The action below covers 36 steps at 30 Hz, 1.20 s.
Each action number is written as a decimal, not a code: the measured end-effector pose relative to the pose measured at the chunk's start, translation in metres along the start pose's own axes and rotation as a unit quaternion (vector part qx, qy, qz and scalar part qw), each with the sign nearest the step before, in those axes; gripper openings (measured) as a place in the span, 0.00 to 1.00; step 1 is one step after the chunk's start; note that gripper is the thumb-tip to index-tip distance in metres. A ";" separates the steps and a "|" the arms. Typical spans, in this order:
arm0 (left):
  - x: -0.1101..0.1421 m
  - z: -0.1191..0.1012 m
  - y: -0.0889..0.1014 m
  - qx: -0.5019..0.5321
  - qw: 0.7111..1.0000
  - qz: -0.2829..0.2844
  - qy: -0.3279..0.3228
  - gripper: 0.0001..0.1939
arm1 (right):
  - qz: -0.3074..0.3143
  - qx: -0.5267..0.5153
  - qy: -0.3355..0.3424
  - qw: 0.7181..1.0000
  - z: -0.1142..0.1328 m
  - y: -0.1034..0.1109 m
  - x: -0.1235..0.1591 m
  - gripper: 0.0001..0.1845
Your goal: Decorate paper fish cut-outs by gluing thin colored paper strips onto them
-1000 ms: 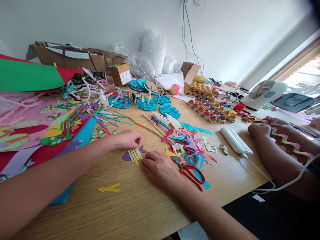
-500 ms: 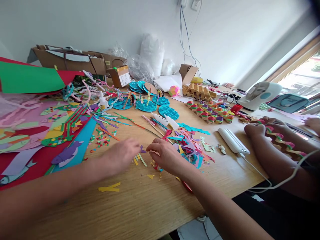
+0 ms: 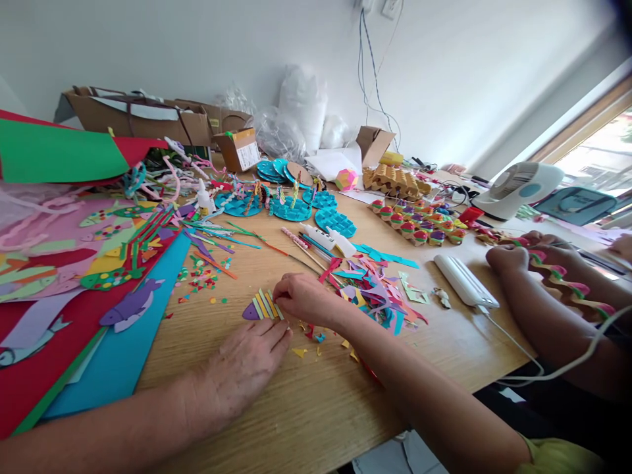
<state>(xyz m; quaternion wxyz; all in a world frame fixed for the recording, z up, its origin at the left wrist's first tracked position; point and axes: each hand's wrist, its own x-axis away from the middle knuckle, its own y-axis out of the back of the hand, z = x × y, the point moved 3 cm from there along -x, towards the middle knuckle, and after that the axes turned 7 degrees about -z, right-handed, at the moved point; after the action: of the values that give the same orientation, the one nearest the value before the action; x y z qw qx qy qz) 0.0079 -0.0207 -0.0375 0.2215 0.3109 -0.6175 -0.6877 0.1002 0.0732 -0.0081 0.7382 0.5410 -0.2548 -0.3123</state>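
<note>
A small purple paper fish with yellow and green stripes [image 3: 261, 307] lies on the wooden table [image 3: 276, 408]. My right hand [image 3: 306, 300] rests on its right end, fingers curled and pressing the stripes. My left hand [image 3: 247, 368] lies flat on the table just below the fish, palm down, fingers together, holding nothing. Small yellow paper scraps [image 3: 299, 352] lie between my two hands.
A heap of coloured paper offcuts [image 3: 375, 296] lies right of my right hand. Glue bottles [image 3: 328, 237], blue discs [image 3: 291, 207], coloured sheets with fish [image 3: 99, 289], boxes and a fan [image 3: 523, 187] crowd the table. Another person's hands [image 3: 513, 258] hold a zigzag paper chain at right.
My left hand has dropped from beside the fish to lie flat below it. My right hand has shifted left onto the fish, which is uncovered again. The red scissors are now hidden under my right arm.
</note>
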 end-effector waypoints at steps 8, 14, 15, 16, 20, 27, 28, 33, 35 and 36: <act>-0.004 -0.002 0.002 -0.006 1.000 0.031 -0.001 0.17 | -0.002 0.019 0.006 1.000 -0.001 -0.005 -0.004 0.15; -0.002 -0.002 0.001 -0.017 0.999 0.043 -0.009 0.19 | -0.008 0.028 0.007 1.000 0.000 -0.004 -0.011 0.15; -0.001 -0.002 0.000 -0.018 0.999 0.041 -0.009 0.19 | -0.010 0.030 0.007 0.999 0.000 -0.003 -0.013 0.14; -0.001 -0.002 0.000 -0.018 0.999 0.039 -0.008 0.19 | -0.012 0.031 0.005 0.999 0.000 -0.003 -0.013 0.14; -0.001 -0.003 -0.001 -0.006 0.999 0.034 -0.003 0.19 | -0.018 0.035 0.005 0.999 0.001 0.000 -0.014 0.14; 0.000 -0.003 -0.003 0.004 1.000 0.027 0.003 0.20 | -0.019 0.034 0.000 0.999 0.004 -0.001 -0.020 0.13; 0.000 -0.003 -0.003 0.007 1.000 0.025 0.003 0.19 | -0.022 0.034 -0.002 0.999 0.003 -0.001 -0.021 0.13; 0.000 -0.002 0.002 0.040 0.999 0.019 0.031 0.19 | -0.058 0.027 -0.005 0.998 0.001 0.009 -0.018 0.12; 0.000 -0.004 0.004 0.044 0.998 0.036 0.040 0.20 | -0.073 0.025 -0.009 0.997 0.000 0.014 -0.011 0.12; 0.001 -0.005 0.006 0.045 0.997 0.045 0.043 0.21 | -0.084 0.023 -0.012 0.996 0.000 0.016 -0.006 0.12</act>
<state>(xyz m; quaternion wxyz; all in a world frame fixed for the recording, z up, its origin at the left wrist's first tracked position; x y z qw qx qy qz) 0.0106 -0.0253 -0.0322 0.2645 0.3218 -0.6509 -0.6347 0.0991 0.0807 0.0071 0.6937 0.5734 -0.2246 -0.3735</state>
